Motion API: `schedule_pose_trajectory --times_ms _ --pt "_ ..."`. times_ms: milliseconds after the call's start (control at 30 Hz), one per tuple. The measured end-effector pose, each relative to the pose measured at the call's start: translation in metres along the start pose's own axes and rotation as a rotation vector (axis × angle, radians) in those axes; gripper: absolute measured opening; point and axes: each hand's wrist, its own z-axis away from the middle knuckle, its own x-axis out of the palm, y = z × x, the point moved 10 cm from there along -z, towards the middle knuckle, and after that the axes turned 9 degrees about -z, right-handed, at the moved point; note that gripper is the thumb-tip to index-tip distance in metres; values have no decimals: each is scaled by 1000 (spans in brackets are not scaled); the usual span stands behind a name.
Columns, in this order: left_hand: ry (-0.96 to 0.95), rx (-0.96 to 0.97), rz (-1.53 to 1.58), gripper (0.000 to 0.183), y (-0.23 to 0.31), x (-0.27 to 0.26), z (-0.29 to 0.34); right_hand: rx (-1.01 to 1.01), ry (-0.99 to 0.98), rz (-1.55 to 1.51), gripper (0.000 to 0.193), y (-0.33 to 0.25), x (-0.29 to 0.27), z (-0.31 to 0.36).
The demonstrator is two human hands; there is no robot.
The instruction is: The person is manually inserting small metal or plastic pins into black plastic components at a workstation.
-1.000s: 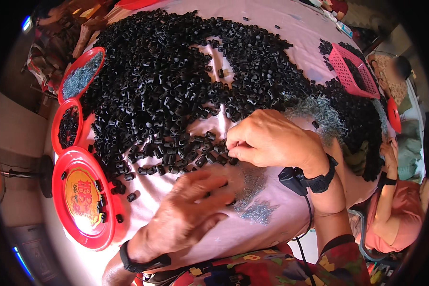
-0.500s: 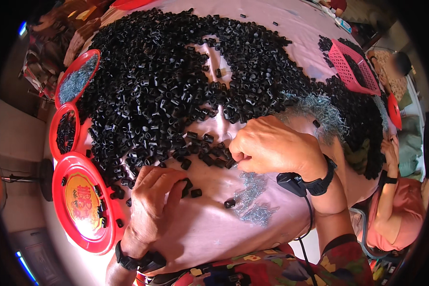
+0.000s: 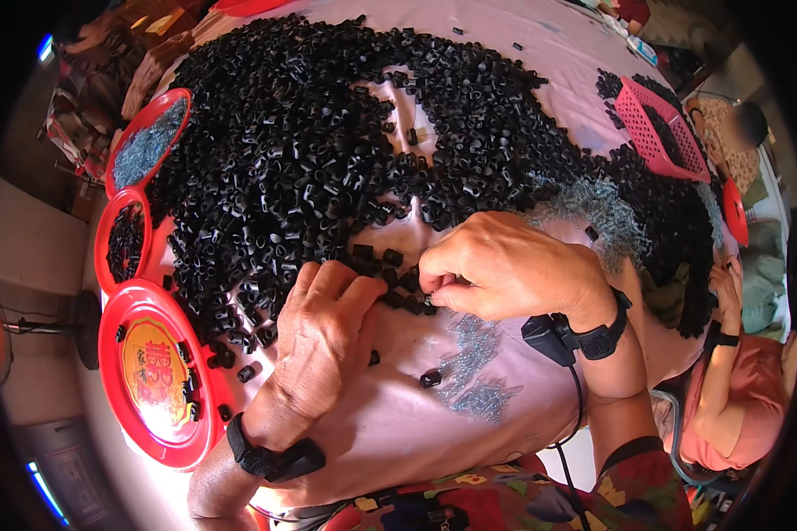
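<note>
A broad heap of small black plastic pieces, short and hollow like caps, (image 3: 274, 150) covers much of the table. At its near edge my left hand (image 3: 323, 332) is bent palm down, fingers curled toward loose black pieces; whatever is under them is hidden. My right hand (image 3: 505, 265) is closed in a pinch just to the right, thumb against forefinger, and I cannot make out what it holds. Below the right hand lies a scatter of tiny silvery-blue pieces (image 3: 474, 354), perhaps springs. A single black cap (image 3: 429, 379) sits beside them.
Along the left stand a red plate (image 3: 115, 389) with a few black pieces, a red dish of thin black parts (image 3: 100, 243) and one of silvery bits (image 3: 186, 111). A pink basket (image 3: 638, 119) is far right. Another person (image 3: 739, 398) works at the right edge.
My left hand has moved right and away from me, closer to my right hand; the black piece at its fingertips is now out of sight. My right hand has barely shifted.
</note>
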Motion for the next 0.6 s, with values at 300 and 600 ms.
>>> schedule_pose_trajectory --times_ms 300,600 --pt "4 -33 103 30 -3 -4 4 -41 12 -2 7 -1 2 -1" --pt "-12 44 119 24 5 7 3 -74 48 -23 6 -7 1 -2"
